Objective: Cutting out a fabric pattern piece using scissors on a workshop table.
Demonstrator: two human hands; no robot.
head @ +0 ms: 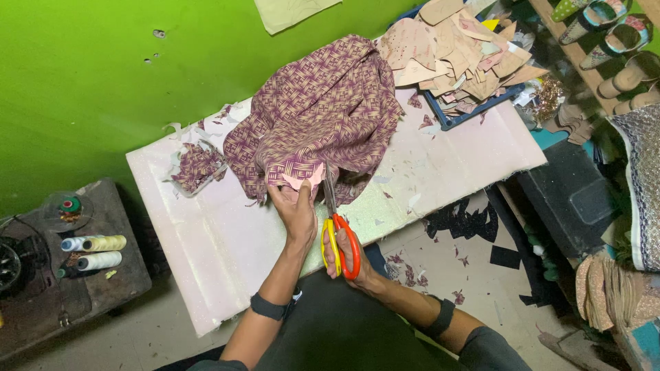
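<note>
Left hand pinning purple woven-pattern fabric ahead | right hand gripping orange-yellow-handled scissors, blades pointing away into cloth

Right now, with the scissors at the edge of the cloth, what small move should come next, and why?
Probably close the scissors for a short cut along the pink template. The right hand has the blades at the purple patterned fabric, and the left hand pins template and fabric flat beside them.
</note>
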